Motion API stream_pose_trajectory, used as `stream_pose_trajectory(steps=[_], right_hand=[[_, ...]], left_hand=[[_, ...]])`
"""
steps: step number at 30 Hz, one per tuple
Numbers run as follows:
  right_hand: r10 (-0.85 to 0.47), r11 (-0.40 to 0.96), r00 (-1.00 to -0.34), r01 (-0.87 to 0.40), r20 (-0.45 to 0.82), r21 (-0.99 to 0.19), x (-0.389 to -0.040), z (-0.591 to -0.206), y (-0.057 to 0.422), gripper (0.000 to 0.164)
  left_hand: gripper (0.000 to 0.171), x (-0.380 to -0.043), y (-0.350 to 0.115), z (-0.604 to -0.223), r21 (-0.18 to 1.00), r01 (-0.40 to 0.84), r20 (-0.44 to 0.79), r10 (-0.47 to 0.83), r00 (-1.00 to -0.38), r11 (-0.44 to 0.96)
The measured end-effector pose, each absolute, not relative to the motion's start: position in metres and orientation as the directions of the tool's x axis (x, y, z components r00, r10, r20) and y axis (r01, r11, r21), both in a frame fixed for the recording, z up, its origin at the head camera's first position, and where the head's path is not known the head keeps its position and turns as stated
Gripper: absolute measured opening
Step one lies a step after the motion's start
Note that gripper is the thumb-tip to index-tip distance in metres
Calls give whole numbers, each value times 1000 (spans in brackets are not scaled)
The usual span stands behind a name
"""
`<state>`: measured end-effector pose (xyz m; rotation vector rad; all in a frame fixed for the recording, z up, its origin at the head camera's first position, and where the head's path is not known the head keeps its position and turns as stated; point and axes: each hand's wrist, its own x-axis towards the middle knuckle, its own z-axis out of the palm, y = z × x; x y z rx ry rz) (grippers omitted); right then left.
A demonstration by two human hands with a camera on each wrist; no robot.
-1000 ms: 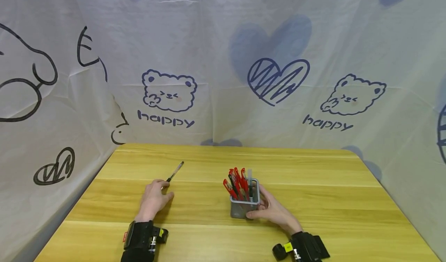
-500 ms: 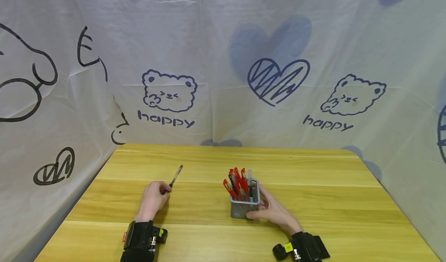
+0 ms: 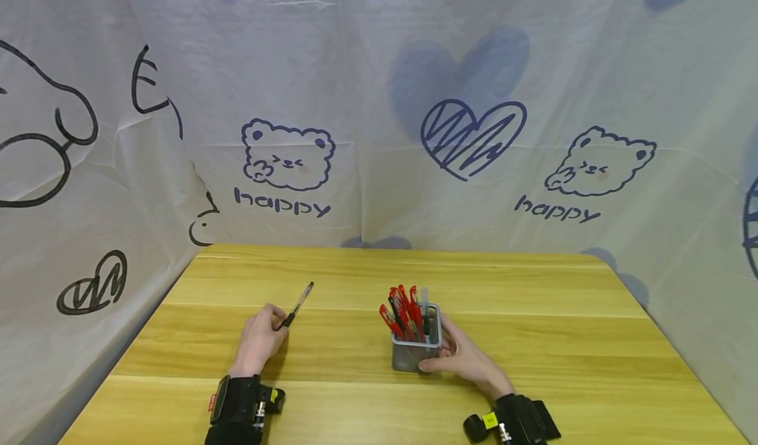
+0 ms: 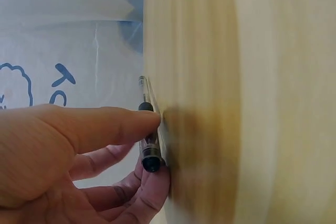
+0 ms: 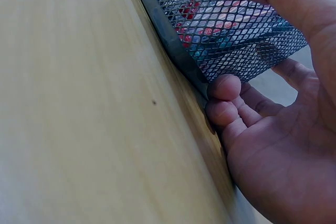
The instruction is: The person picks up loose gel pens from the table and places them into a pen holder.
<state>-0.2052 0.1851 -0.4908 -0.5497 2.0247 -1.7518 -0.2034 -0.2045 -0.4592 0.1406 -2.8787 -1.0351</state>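
My left hand [image 3: 262,334] is low over the left part of the table, pinching a pen [image 3: 299,302] by its black end. The pen has a clear barrel and slants away to the right. In the left wrist view the thumb lies across the pen [image 4: 151,153], with curled fingers on its other side. My right hand [image 3: 468,358] grips the right side of a dark mesh pen holder [image 3: 408,357], which stands on the table. Several red and black pens [image 3: 405,312] lean in it. Up close, the thumb and fingers press the mesh wall [image 5: 226,45] and its lower edge.
The wood-grain table [image 3: 349,405] reaches back to a pale cloth [image 3: 367,70] with drawn hearts and bears. Cloth also hangs along the left and right sides. Black camera straps [image 3: 237,402] wrap both wrists.
My left thumb has closed in on the pen, which slid a little toward me and then shifted slightly right. The right hand and the pen holder have stayed put.
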Motion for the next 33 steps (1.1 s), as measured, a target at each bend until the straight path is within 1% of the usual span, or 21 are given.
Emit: stream_pose_trajectory(steps=[3, 7, 12, 24, 33], right_hand=[[-540, 134, -840, -32, -46, -990, -205, -491, 185, 103], [-540, 134, -840, -27, -50, -991, -205, -490, 185, 103], [-531, 149, -845, -18, -64, -989, -205, -490, 185, 103], [-530, 148, -845, -12, -69, -989, -205, -490, 185, 103], [-536, 132, -842, -10, -63, -991, -205, -490, 185, 102]], left_hand=[[27, -204, -204, -458, 651, -87, 5, -119, -993, 754], [26, -207, -204, -457, 680, -115, -24, -134, -991, 724], [24, -208, -203, -455, 729, -107, 7, -164, -986, 677], [30, -208, -205, -451, 843, -57, 90, -244, -966, 535], [36, -210, -205, -448, 928, -65, 51, -300, -953, 366]])
